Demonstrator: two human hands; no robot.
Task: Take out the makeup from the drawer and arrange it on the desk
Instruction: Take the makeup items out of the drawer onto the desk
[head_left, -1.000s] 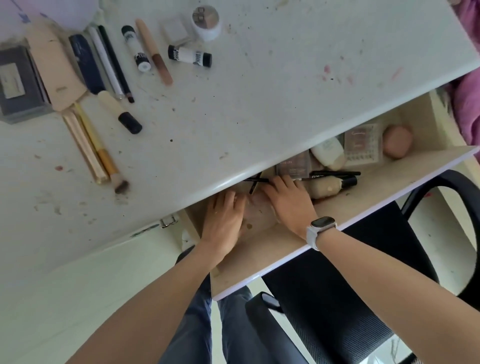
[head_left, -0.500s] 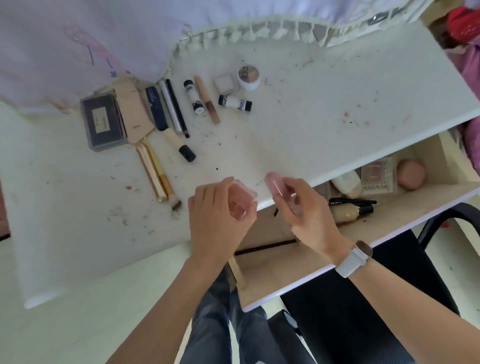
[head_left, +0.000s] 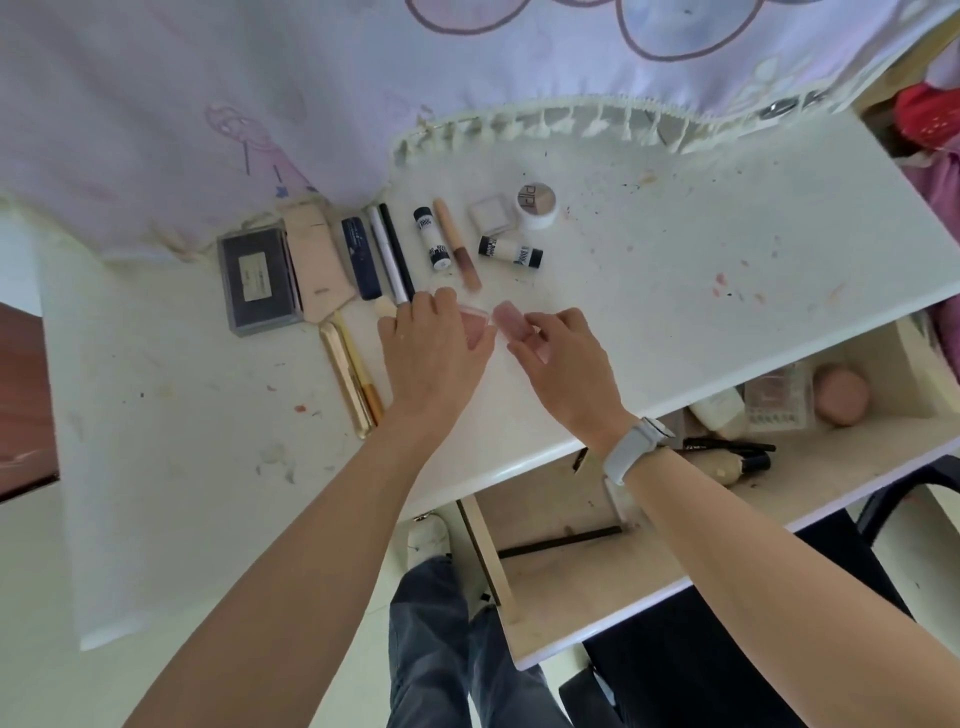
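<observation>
White and stained, the desk (head_left: 649, 291) sits below a lilac cloth with a tasselled edge (head_left: 311, 104), its drawer (head_left: 597, 618) pulled open underneath. A person is setting two small pink makeup cases down in the middle of the desk: the left hand (head_left: 431, 348) is curled over a clear-lidded pink case (head_left: 475, 327), while the right hand (head_left: 566, 364) pinches a smaller pink block (head_left: 508, 317) at its fingertips; whether either piece is yet resting on the surface cannot be told. A row already lies arranged just beyond the hands, including a dark palette (head_left: 258, 278), a navy tube (head_left: 361, 257), slim pens (head_left: 390, 254), two white bottles with black caps (head_left: 432, 239), a round pot (head_left: 537, 205) and gold-handled brushes (head_left: 353, 384). By this evidence the job looks past halfway. Still in the drawer are a sponge (head_left: 841, 395), a clear-lidded compact (head_left: 779, 402), a white bottle (head_left: 719, 410), a foundation bottle (head_left: 732, 465) and a pencil (head_left: 561, 540)
</observation>
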